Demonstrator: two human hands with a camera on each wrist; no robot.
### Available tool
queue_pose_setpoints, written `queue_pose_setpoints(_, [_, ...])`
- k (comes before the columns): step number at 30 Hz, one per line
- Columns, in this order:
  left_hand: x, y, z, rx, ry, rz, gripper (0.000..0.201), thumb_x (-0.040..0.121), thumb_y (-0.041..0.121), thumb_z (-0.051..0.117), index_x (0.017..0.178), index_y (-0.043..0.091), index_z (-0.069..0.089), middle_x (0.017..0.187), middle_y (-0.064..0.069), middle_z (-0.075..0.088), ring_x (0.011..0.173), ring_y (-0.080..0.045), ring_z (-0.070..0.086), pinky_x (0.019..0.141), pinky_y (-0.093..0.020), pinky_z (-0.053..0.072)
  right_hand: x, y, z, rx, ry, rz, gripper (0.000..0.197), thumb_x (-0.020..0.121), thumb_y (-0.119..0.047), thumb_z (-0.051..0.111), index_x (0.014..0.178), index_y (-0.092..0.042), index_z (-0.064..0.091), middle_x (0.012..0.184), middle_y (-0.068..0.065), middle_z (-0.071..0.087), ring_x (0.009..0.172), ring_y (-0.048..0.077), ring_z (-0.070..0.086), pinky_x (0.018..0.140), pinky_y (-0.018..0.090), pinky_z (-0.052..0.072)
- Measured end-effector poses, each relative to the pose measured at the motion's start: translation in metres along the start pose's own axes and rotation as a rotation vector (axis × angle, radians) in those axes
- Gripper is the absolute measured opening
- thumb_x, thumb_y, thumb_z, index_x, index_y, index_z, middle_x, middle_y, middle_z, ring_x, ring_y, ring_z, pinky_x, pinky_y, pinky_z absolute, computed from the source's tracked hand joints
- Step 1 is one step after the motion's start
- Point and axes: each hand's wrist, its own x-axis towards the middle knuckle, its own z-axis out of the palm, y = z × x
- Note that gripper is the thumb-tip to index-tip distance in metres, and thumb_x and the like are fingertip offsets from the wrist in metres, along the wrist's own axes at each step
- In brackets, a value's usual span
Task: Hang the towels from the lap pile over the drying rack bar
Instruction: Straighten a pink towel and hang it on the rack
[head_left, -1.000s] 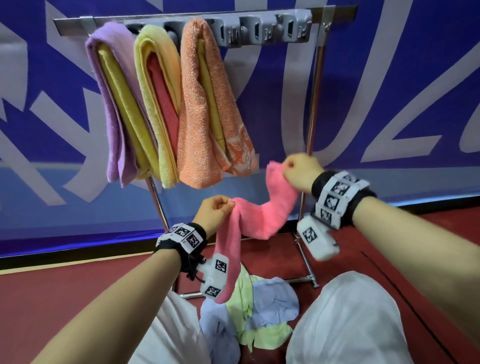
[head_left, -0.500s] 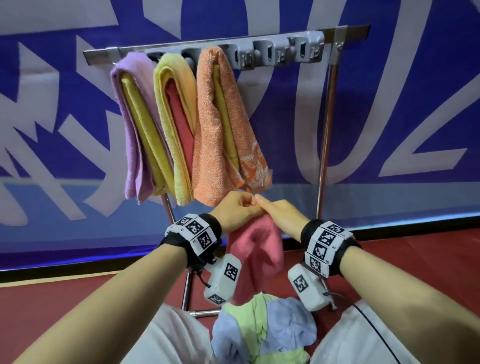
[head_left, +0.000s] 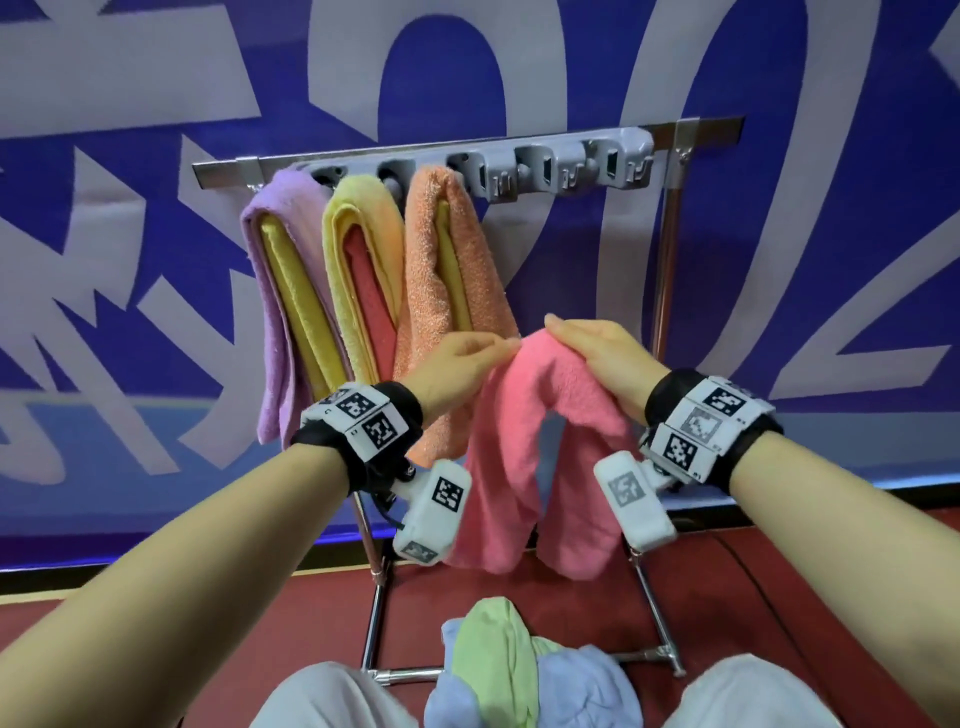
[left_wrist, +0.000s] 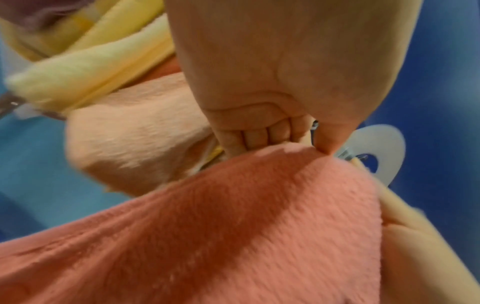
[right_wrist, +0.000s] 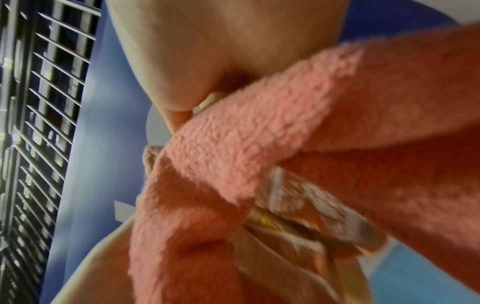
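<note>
Pink towel (head_left: 498, 457) pinched by left hand (head_left: 457, 366), held under right hand (head_left: 597, 353)

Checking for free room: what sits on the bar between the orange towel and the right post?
Only empty grey clips, nothing hung there; the head view shows it.

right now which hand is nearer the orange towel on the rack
Left. The left hand is just in front of the orange towel, low down; the right hand holds the pink towel farther right.
</note>
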Motion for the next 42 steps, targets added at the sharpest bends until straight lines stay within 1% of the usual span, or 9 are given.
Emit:
queue_pose_setpoints(7, [0.046,0.078,-0.026,0.306,0.211,0.386,0.019,0.097,0.026,0.052,0.085,0.013,0.060,0.074,0.010,0.056,0.068,-0.003,0.049,0.068,-0.018,0.041,0.044,-0.075,-0.025,-0.055,0.040,-0.144,0.020,0.093,-0.019,0.054,0.089,-0.016,0.073,0.086,0.003,0.072,0.079,0.013,0.063,0.075,0.026,0.050])
queue_pose_setpoints(12, [0.077,0.113,-0.047,0.554,0.357,0.474,0.022,0.098,0.029,0.049,0.080,0.018,0.055,0.071,0.011,0.052,0.068,-0.004,0.049,0.069,-0.022,0.037,0.079,-0.111,-0.036,-0.161,0.103,-0.215,0.021,0.093,-0.022,0.056,0.092,-0.007,0.071,0.093,0.010,0.069,0.084,0.017,0.061,0.080,0.034,0.048])
queue_pose_setpoints(15, [0.093,0.127,-0.056,0.667,0.417,0.445,0.022,0.096,0.036,0.048,0.086,0.020,0.059,0.083,0.005,0.060,0.082,-0.016,0.056,0.077,-0.032,0.044,0.102,-0.124,-0.040,-0.414,0.159,-0.251,0.030,0.093,-0.033,0.054,0.082,-0.009,0.070,0.088,0.010,0.068,0.084,0.018,0.056,0.082,0.039,0.046])
queue_pose_setpoints(19, [0.107,0.142,-0.057,0.939,0.573,0.402,0.031,0.097,0.044,0.042,0.102,0.020,0.061,0.104,-0.002,0.067,0.098,-0.027,0.059,0.075,-0.034,0.039,0.122,-0.134,-0.042,-0.574,0.218,-0.268,0.040,0.094,-0.034,0.051,0.057,-0.020,0.050,0.062,-0.008,0.048,0.065,0.010,0.045,0.066,0.027,0.036])
queue_pose_setpoints(25, [0.142,0.150,-0.073,1.008,0.442,0.210,0.028,0.096,0.036,0.046,0.103,0.014,0.063,0.109,-0.008,0.065,0.100,-0.032,0.059,0.080,-0.036,0.044,0.151,-0.137,-0.038,-0.826,0.260,-0.222,0.042,0.093,-0.040,0.045,0.058,-0.017,0.047,0.069,0.001,0.054,0.076,0.026,0.053,0.078,0.040,0.043])
queue_pose_setpoints(30, [0.163,0.137,-0.072,0.969,0.416,0.043,0.028,0.095,0.028,0.052,0.105,0.007,0.067,0.110,-0.016,0.066,0.101,-0.036,0.060,0.076,-0.034,0.042,0.161,-0.130,-0.023,-1.202,0.306,-0.216,0.042,0.097,-0.032,0.033,0.059,-0.017,0.042,0.079,0.002,0.054,0.083,0.027,0.048,0.093,0.041,0.031])
queue_pose_setpoints(35, [0.167,0.122,-0.078,1.065,0.379,0.055,0.025,0.093,0.022,0.049,0.104,0.008,0.067,0.106,-0.016,0.067,0.096,-0.036,0.061,0.073,-0.035,0.044,0.164,-0.116,-0.017,-1.416,0.333,-0.277,0.038,0.096,-0.034,0.033,0.081,-0.019,0.065,0.082,0.002,0.062,0.091,0.029,0.056,0.095,0.041,0.027])
queue_pose_setpoints(40, [0.162,0.118,-0.075,1.135,0.388,0.105,0.025,0.089,0.014,0.045,0.102,0.011,0.066,0.105,-0.013,0.067,0.097,-0.036,0.061,0.075,-0.038,0.047,0.163,-0.112,-0.016,-1.408,0.352,-0.268,0.041,0.094,-0.033,0.036,0.058,-0.017,0.046,0.074,0.000,0.054,0.096,0.031,0.054,0.091,0.040,0.028])
queue_pose_setpoints(42, [0.159,0.119,-0.076,1.068,0.385,0.152,0.022,0.086,0.013,0.048,0.099,0.011,0.065,0.103,-0.012,0.067,0.098,-0.035,0.061,0.081,-0.041,0.051,0.161,-0.112,-0.015,-1.433,0.338,-0.266,0.034,0.094,-0.032,0.041,0.068,-0.020,0.059,0.081,0.001,0.060,0.103,0.031,0.053,0.093,0.041,0.029])
